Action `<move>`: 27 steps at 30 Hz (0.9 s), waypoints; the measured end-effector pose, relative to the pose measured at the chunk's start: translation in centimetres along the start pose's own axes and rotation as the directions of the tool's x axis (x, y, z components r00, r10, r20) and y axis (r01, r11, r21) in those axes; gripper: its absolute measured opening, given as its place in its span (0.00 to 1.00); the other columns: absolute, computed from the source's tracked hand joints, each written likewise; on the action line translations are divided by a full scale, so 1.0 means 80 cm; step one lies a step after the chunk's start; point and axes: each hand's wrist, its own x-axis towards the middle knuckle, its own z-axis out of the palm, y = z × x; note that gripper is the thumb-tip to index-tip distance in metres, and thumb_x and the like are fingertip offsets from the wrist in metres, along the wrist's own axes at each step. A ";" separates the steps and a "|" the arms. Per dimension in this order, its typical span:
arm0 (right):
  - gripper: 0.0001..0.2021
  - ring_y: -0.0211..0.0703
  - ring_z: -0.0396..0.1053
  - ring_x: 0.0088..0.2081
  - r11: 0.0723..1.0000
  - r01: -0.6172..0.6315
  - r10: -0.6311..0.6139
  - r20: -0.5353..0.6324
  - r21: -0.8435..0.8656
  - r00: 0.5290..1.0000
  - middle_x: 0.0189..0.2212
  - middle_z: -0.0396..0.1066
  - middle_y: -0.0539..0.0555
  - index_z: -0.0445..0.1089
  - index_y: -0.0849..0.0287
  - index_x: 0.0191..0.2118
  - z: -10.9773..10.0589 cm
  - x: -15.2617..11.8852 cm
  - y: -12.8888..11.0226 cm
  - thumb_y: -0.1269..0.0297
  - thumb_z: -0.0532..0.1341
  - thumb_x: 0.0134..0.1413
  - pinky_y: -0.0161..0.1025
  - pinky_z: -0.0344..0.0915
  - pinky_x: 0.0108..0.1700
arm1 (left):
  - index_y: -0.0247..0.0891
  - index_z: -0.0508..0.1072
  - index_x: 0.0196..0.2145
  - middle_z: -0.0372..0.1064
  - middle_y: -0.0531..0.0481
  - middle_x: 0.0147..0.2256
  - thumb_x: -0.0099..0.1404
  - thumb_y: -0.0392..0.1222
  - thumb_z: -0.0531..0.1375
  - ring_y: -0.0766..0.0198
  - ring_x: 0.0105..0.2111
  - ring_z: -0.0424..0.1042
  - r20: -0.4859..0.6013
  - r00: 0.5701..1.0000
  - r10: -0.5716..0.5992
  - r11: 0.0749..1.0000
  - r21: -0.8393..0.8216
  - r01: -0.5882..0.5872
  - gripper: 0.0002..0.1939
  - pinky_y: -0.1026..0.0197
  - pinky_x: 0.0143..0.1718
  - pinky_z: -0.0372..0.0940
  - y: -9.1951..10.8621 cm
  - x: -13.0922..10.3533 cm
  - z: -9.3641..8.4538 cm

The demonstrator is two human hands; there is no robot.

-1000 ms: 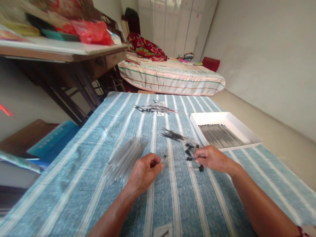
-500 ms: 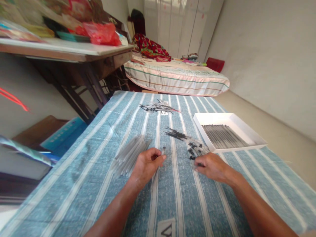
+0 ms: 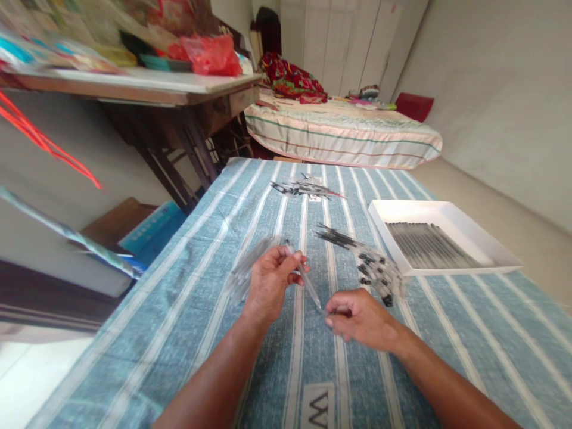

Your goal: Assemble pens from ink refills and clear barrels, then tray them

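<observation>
My left hand (image 3: pixel 272 277) pinches a clear pen barrel (image 3: pixel 309 286), which slants down to the right. At the barrel's lower tip is my right hand (image 3: pixel 360 319), its fingers closed on a small clear piece that looks like a pen cap. A bundle of clear barrels (image 3: pixel 248 271) lies left of and partly behind my left hand. Beyond my right hand are a pile of clear caps with black ends (image 3: pixel 378 271) and a bunch of thin dark refills (image 3: pixel 337 236).
A white box (image 3: pixel 451 210) at the right holds a row of pens (image 3: pixel 426 245). More thin parts (image 3: pixel 304 188) lie at the far end of the striped cloth (image 3: pixel 187 316). A cluttered desk (image 3: pixel 179 89) stands at left, a bed (image 3: pixel 348 134) behind.
My right hand has left the cap pile and come toward my left hand with a small piece. My left hand has raised the barrel and tilted it toward my right hand. The view has shifted.
</observation>
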 end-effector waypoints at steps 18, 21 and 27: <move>0.06 0.34 0.67 0.19 0.981 0.051 -0.024 -0.142 0.190 0.990 0.21 0.70 0.49 0.63 0.61 0.30 0.010 0.005 0.003 0.63 0.58 0.49 0.32 0.64 0.23 | 0.34 0.71 0.26 0.70 0.51 0.26 0.55 0.43 0.62 0.67 0.25 0.68 0.062 0.997 -0.037 0.990 0.141 0.028 0.08 0.67 0.23 0.63 -0.002 -0.004 0.000; 0.07 0.35 0.68 0.20 0.971 0.061 -0.024 -0.163 0.230 0.986 0.22 0.71 0.50 0.64 0.61 0.31 0.013 0.006 0.008 0.62 0.58 0.50 0.33 0.64 0.24 | 0.33 0.72 0.25 0.69 0.51 0.23 0.56 0.44 0.61 0.70 0.22 0.65 0.065 0.998 -0.027 0.976 0.217 0.012 0.10 0.68 0.22 0.60 -0.003 -0.003 -0.003; 0.08 0.35 0.67 0.19 0.969 0.081 -0.031 -0.207 0.234 0.978 0.20 0.69 0.48 0.64 0.61 0.30 0.017 0.008 0.014 0.60 0.57 0.50 0.33 0.63 0.23 | 0.34 0.68 0.20 0.64 0.56 0.14 0.55 0.43 0.62 0.74 0.15 0.58 0.061 0.998 -0.003 0.952 0.306 -0.016 0.12 0.70 0.18 0.54 -0.006 0.000 -0.005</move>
